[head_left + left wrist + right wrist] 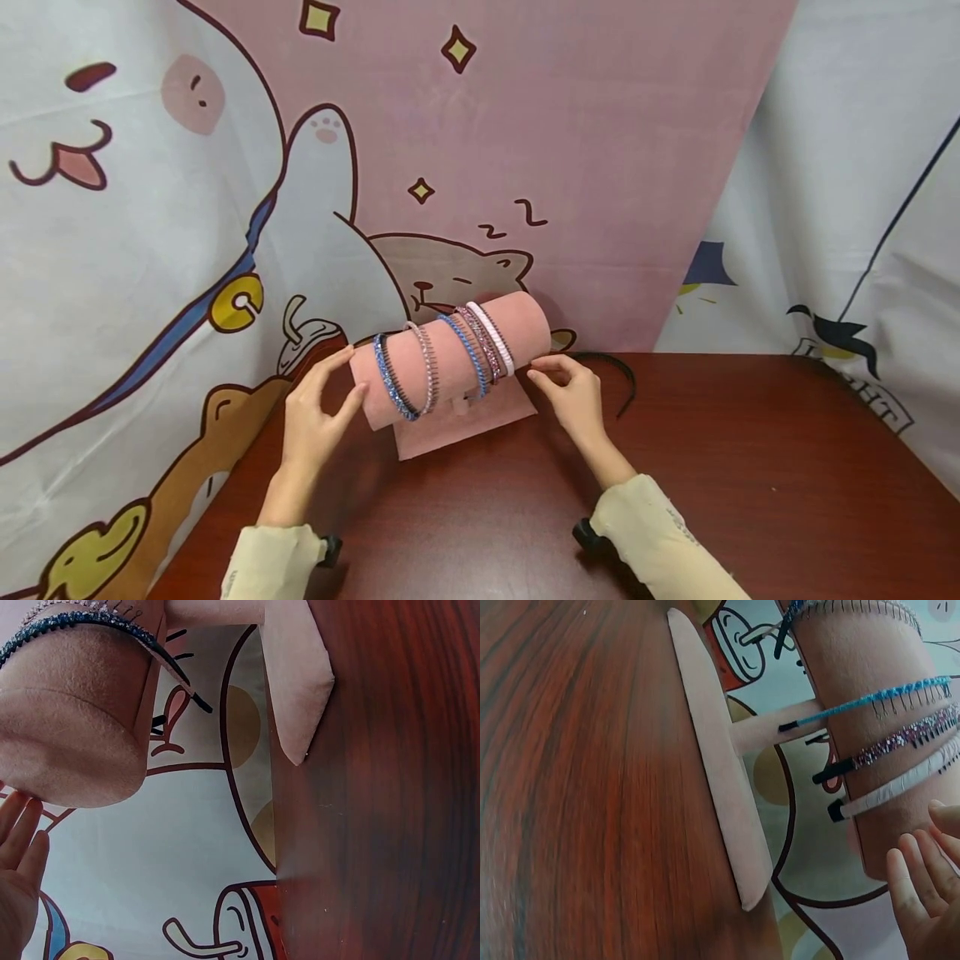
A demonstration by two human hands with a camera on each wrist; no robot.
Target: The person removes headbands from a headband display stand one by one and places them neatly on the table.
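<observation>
"Fingers of the left hand (309, 425) stand spread from the thumb, touching the left end of the pink headband display stand (450, 358)."

"And the right hand (576, 400)?"

"Thumb and forefinger close together, beside the roll's other end; contact I can't confirm. Neither hand seems to pinch anything."

"Where's the stand?"

"On the worktop (480, 533), between both hands."

"How far along?"

"Mostly done, I'd judge: around the roll sit a dark blue headband (390, 382), pale pink headband (430, 367), bright blue headband (468, 346), pink glitter headband (482, 333) and white headband (492, 333)."

"Anything left?"

"One black headband (633, 383) lies off the roll, beyond the right hand. Whether it belongs there too, I can't tell."
</observation>
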